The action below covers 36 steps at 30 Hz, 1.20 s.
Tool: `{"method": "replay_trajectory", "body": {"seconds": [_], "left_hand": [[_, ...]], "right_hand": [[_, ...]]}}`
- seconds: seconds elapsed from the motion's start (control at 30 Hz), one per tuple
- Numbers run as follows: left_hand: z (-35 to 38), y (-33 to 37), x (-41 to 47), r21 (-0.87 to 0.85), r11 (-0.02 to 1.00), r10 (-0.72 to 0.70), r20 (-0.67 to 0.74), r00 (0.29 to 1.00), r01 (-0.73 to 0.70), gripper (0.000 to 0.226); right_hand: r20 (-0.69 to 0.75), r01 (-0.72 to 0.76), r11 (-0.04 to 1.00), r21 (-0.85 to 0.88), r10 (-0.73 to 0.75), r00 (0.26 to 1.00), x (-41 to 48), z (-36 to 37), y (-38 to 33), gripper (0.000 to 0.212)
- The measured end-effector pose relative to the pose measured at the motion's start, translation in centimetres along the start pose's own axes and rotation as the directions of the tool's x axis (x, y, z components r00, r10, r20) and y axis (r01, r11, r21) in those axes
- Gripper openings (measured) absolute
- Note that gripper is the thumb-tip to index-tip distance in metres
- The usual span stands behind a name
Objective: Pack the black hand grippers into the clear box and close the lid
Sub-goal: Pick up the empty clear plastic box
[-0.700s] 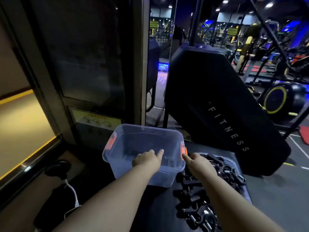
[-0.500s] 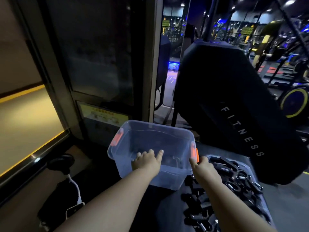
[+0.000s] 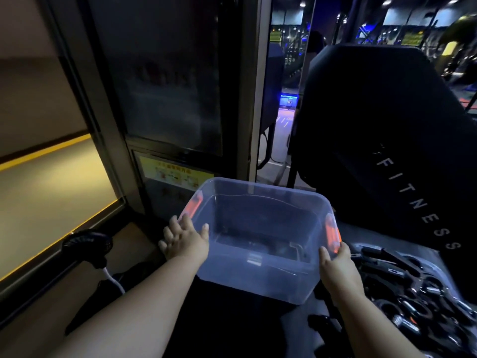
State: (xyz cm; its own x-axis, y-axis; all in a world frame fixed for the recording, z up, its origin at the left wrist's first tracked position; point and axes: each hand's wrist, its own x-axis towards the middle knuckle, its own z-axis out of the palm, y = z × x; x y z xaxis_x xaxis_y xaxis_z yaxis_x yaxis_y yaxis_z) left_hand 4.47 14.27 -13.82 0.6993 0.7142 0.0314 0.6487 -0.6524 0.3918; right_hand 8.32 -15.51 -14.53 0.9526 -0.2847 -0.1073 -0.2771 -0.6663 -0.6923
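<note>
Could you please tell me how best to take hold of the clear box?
Probably grip the clear box at its two short ends, under the rim by the orange latches, one hand from each side: it is wide, open-topped and smooth-walled.

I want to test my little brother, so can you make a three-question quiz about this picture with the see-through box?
1. True or false: the clear box has its lid on.
2. What colour are the latches on its sides? A green, B orange, C white.
3. Fill in: the pile of black hand grippers lies to the box's ___.
Key: 1 false; 2 B; 3 right.
</note>
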Motion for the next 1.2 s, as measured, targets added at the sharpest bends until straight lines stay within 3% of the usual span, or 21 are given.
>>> {"method": "replay_trajectory", "body": {"seconds": [0.17,0.33,0.7,0.97,1.1,1.2], "left_hand": [[0.3,0.1,2.3,-0.101,0.992,-0.068,0.027,0.997,0.07,0.057],[1.6,0.4,3.1,-0.135,0.987,-0.091,-0.049,0.995,0.084,0.061],[3.1,-0.1,3.2,-0.325,0.946,-0.074,-0.198,0.977,0.006,0.083],[4.4,-3.1,0.5,-0.56,0.814,-0.035,-0.315,0.948,-0.156,0.083],[5.5,-6.7,-3.7,-0.579,0.758,0.003,-0.457,0.889,-0.3,0.087],[6.8,-9.3,-7.4,-0.558,0.774,0.014,-0.458,0.889,-0.3,0.093]], "right_hand": [[0.015,0.072,0.996,0.049,-0.073,0.997,1.9,0.2,0.1,0.054],[0.0,0.138,0.985,0.106,-0.138,0.99,3.7,0.8,0.1,0.044],[-0.105,0.267,0.942,0.201,-0.25,0.962,4.9,1.6,1.8,0.033],[-0.267,0.425,0.872,0.244,-0.361,0.893,1.2,2.3,4.8,0.024],[-0.327,0.48,0.837,0.263,-0.39,0.86,-2.6,3.2,7.5,0.037],[-0.326,0.435,0.842,0.318,-0.334,0.884,-5.5,4.2,9.6,0.048]]}}
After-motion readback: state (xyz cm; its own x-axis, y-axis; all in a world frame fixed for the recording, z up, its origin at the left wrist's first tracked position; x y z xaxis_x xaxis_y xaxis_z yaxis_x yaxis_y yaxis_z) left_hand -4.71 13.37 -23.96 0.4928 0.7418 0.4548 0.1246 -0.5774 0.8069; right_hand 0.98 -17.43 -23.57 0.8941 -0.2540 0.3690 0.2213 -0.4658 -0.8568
